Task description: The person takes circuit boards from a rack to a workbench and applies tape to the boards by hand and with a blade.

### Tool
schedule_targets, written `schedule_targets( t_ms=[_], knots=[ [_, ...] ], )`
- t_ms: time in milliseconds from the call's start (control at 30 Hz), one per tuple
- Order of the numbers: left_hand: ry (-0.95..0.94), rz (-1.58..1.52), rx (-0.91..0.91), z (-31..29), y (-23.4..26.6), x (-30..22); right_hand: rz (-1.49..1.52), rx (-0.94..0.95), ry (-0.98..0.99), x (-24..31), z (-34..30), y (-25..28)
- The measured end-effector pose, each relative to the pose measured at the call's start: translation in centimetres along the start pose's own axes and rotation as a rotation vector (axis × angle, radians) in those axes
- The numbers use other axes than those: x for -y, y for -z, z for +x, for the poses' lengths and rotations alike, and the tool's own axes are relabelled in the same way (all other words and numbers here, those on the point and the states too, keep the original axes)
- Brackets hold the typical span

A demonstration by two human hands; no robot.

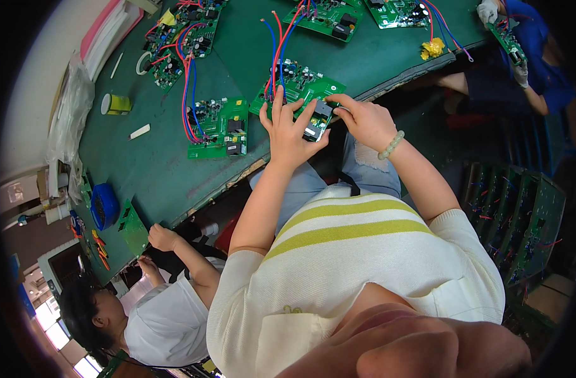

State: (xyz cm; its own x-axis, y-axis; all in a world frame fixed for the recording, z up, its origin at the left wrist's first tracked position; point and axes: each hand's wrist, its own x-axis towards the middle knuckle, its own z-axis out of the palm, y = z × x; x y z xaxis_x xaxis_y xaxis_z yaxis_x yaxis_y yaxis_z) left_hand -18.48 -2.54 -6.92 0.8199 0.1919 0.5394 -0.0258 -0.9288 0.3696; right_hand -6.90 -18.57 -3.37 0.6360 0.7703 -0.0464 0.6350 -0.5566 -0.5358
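Observation:
A green circuit board (330, 88) with red and blue wires lies in front of me at the table's near edge. My left hand (289, 129) spans its near side, with thumb and index finger around the black block-shaped components (323, 109) and the other fingers spread over the board. My right hand (366, 123), with a beaded bracelet at its wrist, pinches at the board's right corner beside those components. What lies between its fingertips is too small to make out. A second wired circuit board (215, 140) rests to the left, apart from both hands.
More wired boards (329, 19) lie farther back on the green table (155, 176). A yellow-green jar (116, 104), a white strip (140, 131) and a blue bin (104, 206) are on the left. One co-worker handles a board (134, 230) at left; another, gloved, holds a board (507, 44) at upper right.

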Motion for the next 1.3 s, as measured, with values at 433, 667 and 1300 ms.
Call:
schedule_targets(
  t_ms=[433, 667, 1300],
  knots=[
    [-0.017, -0.016, 0.002, 0.2, 0.1, -0.1, 1.032, -0.264, -0.132, -2.7, 0.2, -2.3],
    [0.002, 0.028, -0.010, -0.1, -0.1, -0.1, 0.196, -0.693, -0.268, -11.9, 0.6, 3.7],
    [0.040, 0.040, -0.172, 0.3, 1.5, -0.8, 0.491, -0.365, -0.106, -7.1, -2.5, 3.2]
  ],
)
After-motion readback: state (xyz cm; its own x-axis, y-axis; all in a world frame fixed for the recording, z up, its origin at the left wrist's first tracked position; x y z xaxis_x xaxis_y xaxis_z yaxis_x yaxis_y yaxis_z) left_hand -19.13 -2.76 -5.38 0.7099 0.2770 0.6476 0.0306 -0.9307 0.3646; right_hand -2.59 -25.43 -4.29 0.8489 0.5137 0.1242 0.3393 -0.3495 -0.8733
